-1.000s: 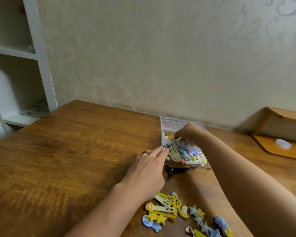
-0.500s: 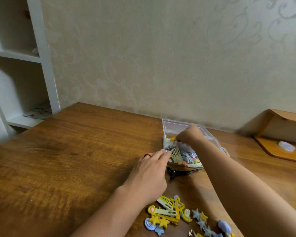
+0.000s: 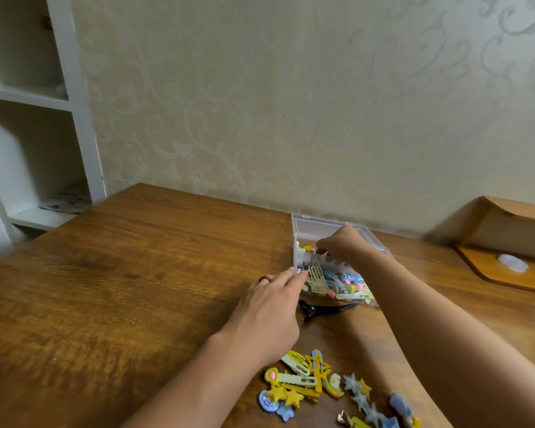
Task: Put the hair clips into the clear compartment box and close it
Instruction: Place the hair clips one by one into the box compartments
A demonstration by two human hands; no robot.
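Observation:
The clear compartment box stands open on the wooden table, its lid lying flat behind it. Coloured hair clips fill its compartments. My right hand reaches into a back compartment with bent fingers; what it pinches is hidden. My left hand rests on the table with its fingertips touching the box's front left corner. A black clip lies just in front of the box. A loose pile of yellow and blue hair clips lies near the table's front edge.
A white shelf unit stands at the left past the table's corner. A wooden corner stand with a small white disc sits at the right. The wallpapered wall runs close behind the box.
The view has tilted up slightly. My right hand has shifted a little within the back of the box. My left hand stays at the box's corner.

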